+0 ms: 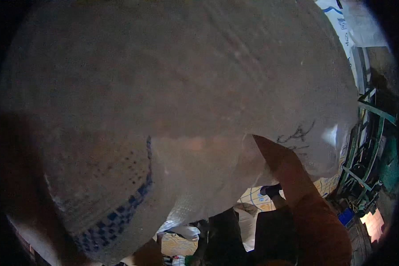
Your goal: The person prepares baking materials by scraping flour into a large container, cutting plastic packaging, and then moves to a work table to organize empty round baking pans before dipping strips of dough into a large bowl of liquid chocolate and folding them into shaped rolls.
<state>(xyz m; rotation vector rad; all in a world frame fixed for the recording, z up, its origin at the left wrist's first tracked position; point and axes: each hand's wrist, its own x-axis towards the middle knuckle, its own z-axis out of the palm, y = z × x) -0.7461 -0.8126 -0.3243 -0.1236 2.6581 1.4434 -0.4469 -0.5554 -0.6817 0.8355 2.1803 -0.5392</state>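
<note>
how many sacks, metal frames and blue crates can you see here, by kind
Big woven sack filling the view close up: 1
Other white sacks, one top right and one low in the middle: 2
Green metal frame at right: 1
Blue crate: 1
Total: 5
The hands cannot be made out.

A big woven sack [186,88], pale grey-brown, fills nearly the whole view, pressed close to the camera. Low on its left side runs a curved band of dark blue printed marks [128,208]; near its right edge sits a dark handwritten scrawl [297,133]. Another white sack with blue print [341,17] stands at the upper right. Pale sacks with blue and yellow print [257,199] lie below.
</note>
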